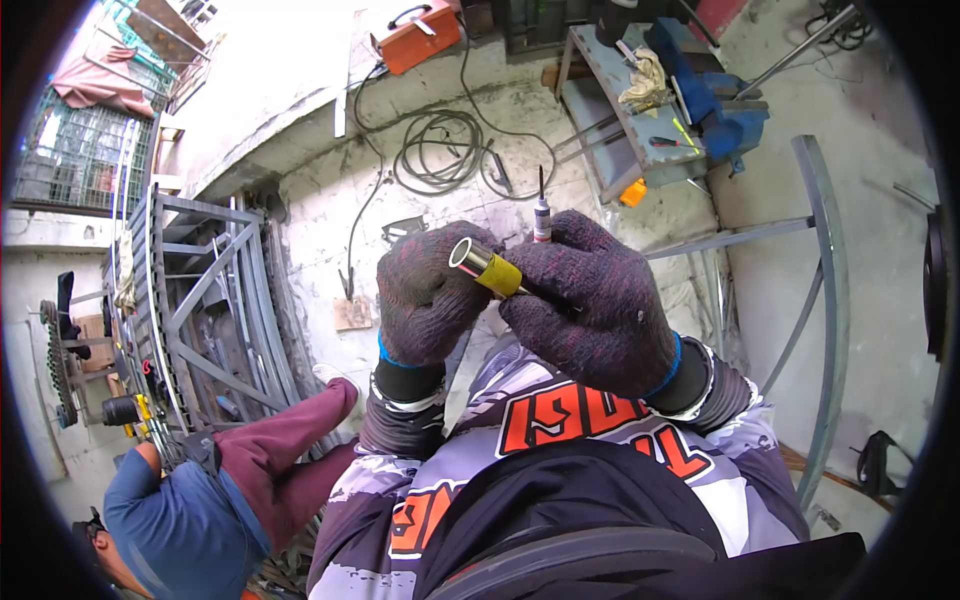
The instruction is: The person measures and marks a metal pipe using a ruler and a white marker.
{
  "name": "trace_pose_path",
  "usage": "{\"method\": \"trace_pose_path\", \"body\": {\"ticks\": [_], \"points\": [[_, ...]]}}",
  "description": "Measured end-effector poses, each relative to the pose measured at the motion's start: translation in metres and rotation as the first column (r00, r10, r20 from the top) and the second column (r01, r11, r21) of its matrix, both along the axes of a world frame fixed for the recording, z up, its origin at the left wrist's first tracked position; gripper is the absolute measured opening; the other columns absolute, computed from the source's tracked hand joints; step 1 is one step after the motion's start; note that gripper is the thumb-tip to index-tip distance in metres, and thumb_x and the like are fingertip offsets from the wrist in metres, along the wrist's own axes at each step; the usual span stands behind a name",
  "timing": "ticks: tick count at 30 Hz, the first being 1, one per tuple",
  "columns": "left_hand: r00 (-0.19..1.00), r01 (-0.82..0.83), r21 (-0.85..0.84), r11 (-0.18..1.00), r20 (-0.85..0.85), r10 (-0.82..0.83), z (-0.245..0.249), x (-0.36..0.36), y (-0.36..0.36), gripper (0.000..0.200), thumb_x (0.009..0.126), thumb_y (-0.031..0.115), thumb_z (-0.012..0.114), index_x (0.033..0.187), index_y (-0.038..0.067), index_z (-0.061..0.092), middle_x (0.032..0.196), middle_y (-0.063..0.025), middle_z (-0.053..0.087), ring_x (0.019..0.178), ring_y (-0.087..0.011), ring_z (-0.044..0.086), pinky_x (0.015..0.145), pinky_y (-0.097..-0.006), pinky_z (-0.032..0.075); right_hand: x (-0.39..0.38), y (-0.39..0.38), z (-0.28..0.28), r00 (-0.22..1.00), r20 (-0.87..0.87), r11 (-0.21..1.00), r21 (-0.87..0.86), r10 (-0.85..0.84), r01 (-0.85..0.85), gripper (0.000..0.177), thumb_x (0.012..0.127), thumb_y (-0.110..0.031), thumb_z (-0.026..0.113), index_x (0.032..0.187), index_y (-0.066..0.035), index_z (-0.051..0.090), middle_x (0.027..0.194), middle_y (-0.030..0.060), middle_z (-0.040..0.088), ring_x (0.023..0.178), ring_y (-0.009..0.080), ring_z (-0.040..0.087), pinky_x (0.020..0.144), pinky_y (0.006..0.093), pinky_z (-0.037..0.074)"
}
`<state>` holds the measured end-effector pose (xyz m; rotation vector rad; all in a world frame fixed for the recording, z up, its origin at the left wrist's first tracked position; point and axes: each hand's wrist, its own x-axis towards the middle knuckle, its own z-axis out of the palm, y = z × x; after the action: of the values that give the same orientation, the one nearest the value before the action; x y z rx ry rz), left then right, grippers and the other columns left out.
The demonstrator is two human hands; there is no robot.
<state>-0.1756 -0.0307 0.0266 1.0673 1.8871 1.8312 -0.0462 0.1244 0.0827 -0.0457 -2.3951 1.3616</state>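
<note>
Both my hands wear dark knitted gloves and are raised close together before my chest. My right hand (600, 305) is closed around the lower end of a short metal tube with a yellow band (497, 274); its open silver end points up and left. Behind the fingers of that hand stands a slim white tube with a thin dark tip (542, 218). It seems held there, but its lower end is hidden. My left hand (432, 290) is curled closed right beside the yellow-banded tube. What its fingers hold, if anything, is hidden.
A coiled cable (440, 150) lies on the floor ahead, below an orange box (418, 38). A blue vise (722, 110) sits on a metal stand at right, near a curved metal frame (828, 290). Steel bars on a rack (215, 290) and a bent-over person (190, 515) are at left.
</note>
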Motion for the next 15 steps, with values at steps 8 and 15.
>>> {"method": "trace_pose_path", "body": {"ticks": [8,15], "points": [[0.942,0.025,-0.012,1.0,0.335,-0.02,0.002,-0.004,0.002,0.018,0.081,0.005,0.068,0.098,0.0,0.071,0.081,-0.0063,0.072,0.07,-0.0101,0.064,0.064,-0.0273,0.052,0.022,0.042,-0.02,0.985,-0.018,0.98,0.101,-0.17,0.171,0.045,0.081,-0.002,0.052,0.124,0.003,0.063,0.119,0.0151,0.066,0.106,0.0263,0.065,0.094,0.0354,0.052],[0.938,-0.002,0.042,0.999,0.348,-0.013,0.011,0.0,0.016,0.014,0.085,0.004,0.068,0.098,-0.001,0.07,0.073,-0.0039,0.065,0.068,-0.0072,0.057,0.062,-0.0257,0.047,0.03,0.098,-0.048,0.895,-0.153,0.757,-0.604,-0.418,0.25,0.036,0.09,0.003,0.057,0.126,-0.002,0.059,0.102,0.008,0.058,0.089,0.0192,0.061,0.095,0.0437,0.054]]}}
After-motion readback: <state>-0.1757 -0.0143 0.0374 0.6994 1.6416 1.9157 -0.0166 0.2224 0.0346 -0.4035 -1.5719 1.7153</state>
